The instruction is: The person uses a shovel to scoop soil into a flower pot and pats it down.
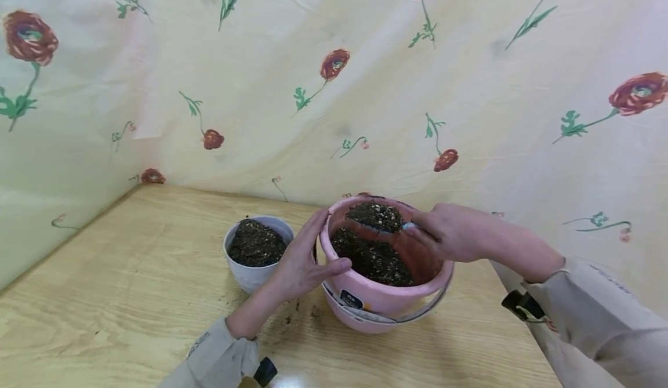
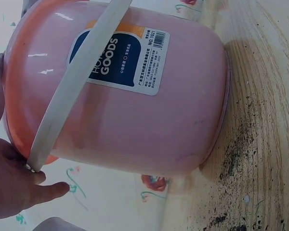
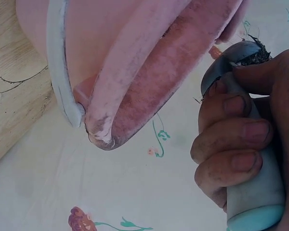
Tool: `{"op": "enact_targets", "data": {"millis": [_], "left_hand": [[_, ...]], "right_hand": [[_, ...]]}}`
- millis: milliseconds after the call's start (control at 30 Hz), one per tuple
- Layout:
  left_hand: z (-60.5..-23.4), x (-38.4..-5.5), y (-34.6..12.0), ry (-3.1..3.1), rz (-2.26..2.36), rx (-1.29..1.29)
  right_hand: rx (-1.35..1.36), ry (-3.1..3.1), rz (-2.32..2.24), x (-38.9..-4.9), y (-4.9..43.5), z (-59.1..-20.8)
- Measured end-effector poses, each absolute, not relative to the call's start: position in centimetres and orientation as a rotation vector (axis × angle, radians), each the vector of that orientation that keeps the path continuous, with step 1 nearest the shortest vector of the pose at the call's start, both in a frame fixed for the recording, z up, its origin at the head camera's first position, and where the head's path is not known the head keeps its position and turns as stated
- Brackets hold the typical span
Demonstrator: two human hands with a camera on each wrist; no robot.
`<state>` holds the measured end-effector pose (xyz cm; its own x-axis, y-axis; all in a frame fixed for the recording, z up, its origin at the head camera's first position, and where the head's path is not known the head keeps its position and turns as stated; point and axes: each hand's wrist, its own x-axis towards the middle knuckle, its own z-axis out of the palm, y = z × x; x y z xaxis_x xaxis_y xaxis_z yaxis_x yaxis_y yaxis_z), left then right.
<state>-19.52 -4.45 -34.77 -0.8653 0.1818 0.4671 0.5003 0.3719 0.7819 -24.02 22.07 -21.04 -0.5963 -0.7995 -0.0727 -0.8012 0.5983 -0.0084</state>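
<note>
A pink bucket (image 1: 383,292), partly filled with dark soil (image 1: 373,260), stands on the table. My left hand (image 1: 300,269) grips its left rim, thumb over the front edge. In my right hand (image 1: 454,231) is a garden trowel (image 1: 409,225), its blade heaped with soil and raised inside the bucket's mouth. The right wrist view shows the fingers curled round the trowel's grey handle (image 3: 255,192), which has a teal end. To the bucket's left stands a white pot (image 1: 250,275) holding a mound of dark soil (image 1: 257,243).
The bucket's pale carrying handle (image 1: 365,316) hangs down across its front. Crumbs of soil (image 1: 315,315) are scattered on the wooden table (image 1: 115,307) between pot and bucket. A flower-patterned sheet (image 1: 261,86) rises behind and at the left.
</note>
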Motion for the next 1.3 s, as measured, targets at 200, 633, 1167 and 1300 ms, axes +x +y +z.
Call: {"op": "enact_targets", "data": {"millis": [200,633,1167,1300], "left_hand": [[-34.7,-19.2,-4.7,-2.398,-1.494,-0.522],[-34.0,-18.7,-5.9,-2.517,-1.429,-0.379],[-34.3,-18.5,-7.1,-2.548,-1.356,-0.378],[-34.3,-18.3,-7.4,-2.545,-1.344,-0.38]], "right_hand": [[-1.396,2.747,0.034,-23.9,22.0,-21.1],[-1.445,2.757,0.024,-24.1,20.9,-20.9],[-1.525,2.711,0.076,-24.6,19.2,-20.5],[-1.471,2.718,0.093,-24.8,18.9,-20.4]]}}
